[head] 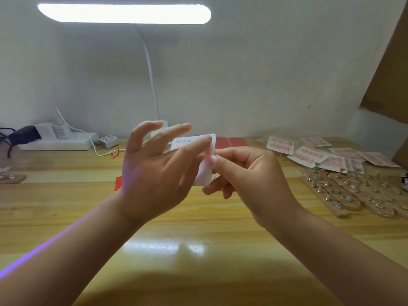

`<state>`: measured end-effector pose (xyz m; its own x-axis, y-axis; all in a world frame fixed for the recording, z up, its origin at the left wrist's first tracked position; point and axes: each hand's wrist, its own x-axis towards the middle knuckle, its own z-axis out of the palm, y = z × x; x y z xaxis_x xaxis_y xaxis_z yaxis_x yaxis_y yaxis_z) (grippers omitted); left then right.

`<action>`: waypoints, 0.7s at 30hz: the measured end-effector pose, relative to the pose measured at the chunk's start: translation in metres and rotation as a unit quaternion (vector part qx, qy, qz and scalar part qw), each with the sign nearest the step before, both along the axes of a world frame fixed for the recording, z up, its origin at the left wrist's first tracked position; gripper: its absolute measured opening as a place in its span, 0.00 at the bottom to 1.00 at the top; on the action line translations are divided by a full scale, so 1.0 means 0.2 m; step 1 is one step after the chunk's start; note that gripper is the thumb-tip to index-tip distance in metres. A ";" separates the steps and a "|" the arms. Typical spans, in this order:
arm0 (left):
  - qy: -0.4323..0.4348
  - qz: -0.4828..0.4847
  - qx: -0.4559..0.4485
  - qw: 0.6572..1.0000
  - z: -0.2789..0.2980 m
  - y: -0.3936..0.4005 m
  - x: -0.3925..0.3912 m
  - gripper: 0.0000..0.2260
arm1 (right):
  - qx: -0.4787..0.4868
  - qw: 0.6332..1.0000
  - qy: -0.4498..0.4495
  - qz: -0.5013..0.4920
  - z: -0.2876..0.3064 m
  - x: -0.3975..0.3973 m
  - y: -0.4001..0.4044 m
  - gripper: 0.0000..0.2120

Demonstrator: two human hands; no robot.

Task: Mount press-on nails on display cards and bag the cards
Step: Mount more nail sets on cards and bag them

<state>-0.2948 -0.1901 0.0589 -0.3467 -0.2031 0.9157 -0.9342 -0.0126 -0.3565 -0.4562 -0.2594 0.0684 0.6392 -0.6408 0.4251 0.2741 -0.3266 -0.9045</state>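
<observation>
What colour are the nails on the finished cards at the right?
Pink, on white cards; the head view shows them.

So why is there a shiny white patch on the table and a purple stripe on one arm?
Head view: the lamp bar is so bright it washes out white, and the glossy wooden table mirrors it as glare below the hands; the purple stripe is a colour fringe along the left forearm's edge; a dark shadow lies on the table at the bottom; the wide lens bends the edges.

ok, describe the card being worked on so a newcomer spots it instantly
Start at the wooden table, below the lamp bar. The card is white, held up between the left hand and right hand. The finished cards lie flat at right.
</observation>
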 end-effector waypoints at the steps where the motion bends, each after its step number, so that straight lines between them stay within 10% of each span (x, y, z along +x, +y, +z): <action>1: 0.038 -0.023 0.023 0.999 -0.01 0.00 -0.01 0.10 | 0.011 1.000 0.002 -0.003 0.00 0.00 -0.01 0.06; 6: 0.353 -0.165 0.121 0.913 -0.01 -0.02 -0.08 0.22 | 0.044 0.998 0.010 -0.032 -0.03 0.00 -0.08 0.04; 11: 0.682 -0.288 0.188 0.646 0.01 -0.04 -0.07 0.31 | 0.025 0.997 0.042 -0.052 -0.06 0.00 -0.14 0.04; 21: 0.691 -0.313 0.215 0.615 -0.04 -0.05 -0.09 0.26 | 0.039 0.995 0.082 -0.033 -0.10 0.01 -0.22 0.10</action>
